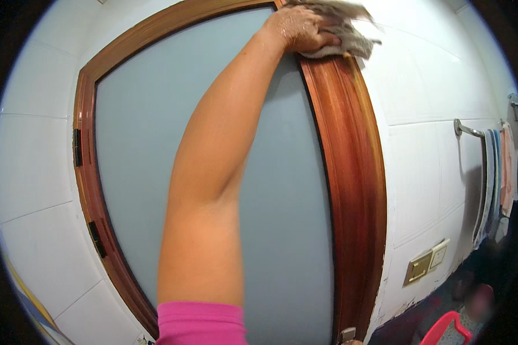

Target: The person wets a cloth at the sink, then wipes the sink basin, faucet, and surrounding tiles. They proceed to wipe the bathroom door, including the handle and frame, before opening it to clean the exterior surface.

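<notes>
Cloth [354,43] pinched in left hand [298,29], over door's [351,172] upper right; wiping looks underway, done versus left can't be told. Right hand [355,342] barely shows, grip unclear.

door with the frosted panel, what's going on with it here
A person in a pink sleeve has their left hand raised to the upper right of the wooden frame, holding a greyish cloth that appears to be against it. The cloth's upper edge is blurred, so it is probably moving. What looks like a sliver of the right hand shows by the metal latch at the lower edge.
</notes>
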Motion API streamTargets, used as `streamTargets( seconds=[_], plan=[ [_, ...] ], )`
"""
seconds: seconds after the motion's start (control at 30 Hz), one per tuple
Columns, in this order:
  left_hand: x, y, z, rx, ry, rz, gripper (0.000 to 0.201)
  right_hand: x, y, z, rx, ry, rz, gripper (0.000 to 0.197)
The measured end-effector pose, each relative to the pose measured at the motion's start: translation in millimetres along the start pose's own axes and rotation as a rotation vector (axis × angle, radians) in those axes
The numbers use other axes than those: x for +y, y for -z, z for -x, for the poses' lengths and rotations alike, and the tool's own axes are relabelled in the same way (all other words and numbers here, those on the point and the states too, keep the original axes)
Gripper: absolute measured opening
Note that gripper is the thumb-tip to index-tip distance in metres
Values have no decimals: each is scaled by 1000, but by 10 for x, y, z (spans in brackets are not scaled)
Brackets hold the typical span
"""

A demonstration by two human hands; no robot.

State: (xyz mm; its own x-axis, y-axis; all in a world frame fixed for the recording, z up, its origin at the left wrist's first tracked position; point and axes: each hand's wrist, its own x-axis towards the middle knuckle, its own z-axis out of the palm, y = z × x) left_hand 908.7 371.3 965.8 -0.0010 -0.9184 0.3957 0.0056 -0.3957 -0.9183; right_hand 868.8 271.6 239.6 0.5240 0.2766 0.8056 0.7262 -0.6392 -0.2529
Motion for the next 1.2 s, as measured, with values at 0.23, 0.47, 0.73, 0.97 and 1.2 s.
streamTargets(
  seconds=[0.23,0.47,0.73,0.97,1.2],
  plan=[
    [-666,259,119,-173,300,-524,43,-78,157,26,8,10,80,22],
    [-911,815,831,-201,655,-414,47,-109,129,52,-24,-14,183,21],
    [-1505,1553,2162,-76,986,-401,69,-286,328,39,24,32,185,17],
    [-2002,2029,3128,-40,1047,-275,61,-142,243,171,42,77,115,11],
    [-1718,2041,3657,-184,1098,-652,52,-77,129,207,-65,-12,233,14]
  ],
)
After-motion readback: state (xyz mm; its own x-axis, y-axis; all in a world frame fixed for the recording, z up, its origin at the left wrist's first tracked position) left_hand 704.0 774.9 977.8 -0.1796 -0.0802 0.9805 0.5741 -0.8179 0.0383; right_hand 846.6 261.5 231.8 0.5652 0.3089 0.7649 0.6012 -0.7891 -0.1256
